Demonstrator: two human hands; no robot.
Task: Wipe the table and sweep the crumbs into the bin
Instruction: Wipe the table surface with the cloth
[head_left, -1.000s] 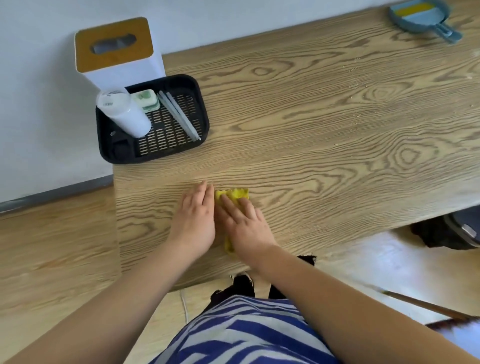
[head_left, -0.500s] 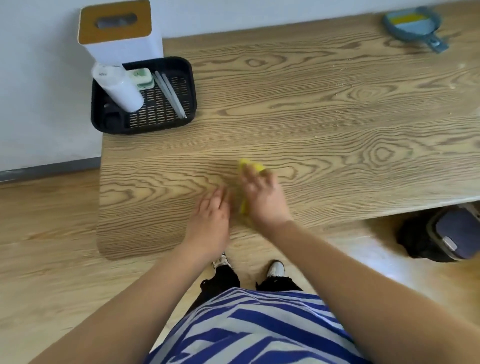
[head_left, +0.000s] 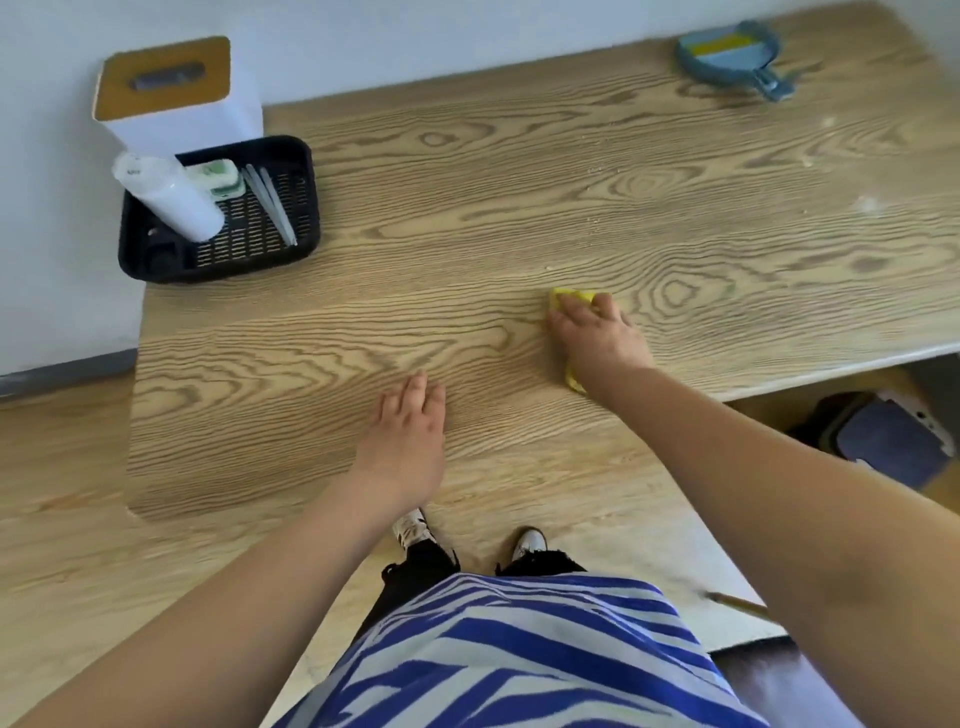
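Observation:
My right hand (head_left: 597, 335) lies flat on a yellow cloth (head_left: 571, 298) and presses it to the wooden table (head_left: 519, 208); only the cloth's far corner and a strip by my wrist show. My left hand (head_left: 410, 436) rests palm down on the table near its front edge, fingers straight, holding nothing. Pale crumbs (head_left: 867, 205) are scattered over the right part of the table. A blue dustpan (head_left: 727, 54) lies at the far right corner. A dark bin (head_left: 878, 441) stands on the floor under the table's right side.
A black perforated tray (head_left: 306, 208) at the far left holds a white bottle (head_left: 169, 195), a small green-and-white item and clear sticks. A white box with a tan slotted lid (head_left: 171, 93) stands behind it against the wall. A wooden handle (head_left: 737, 603) lies on the floor at my right.
My right hand has slid the yellow cloth to the right across the table, away from my left hand. My left hand has stayed near the front edge.

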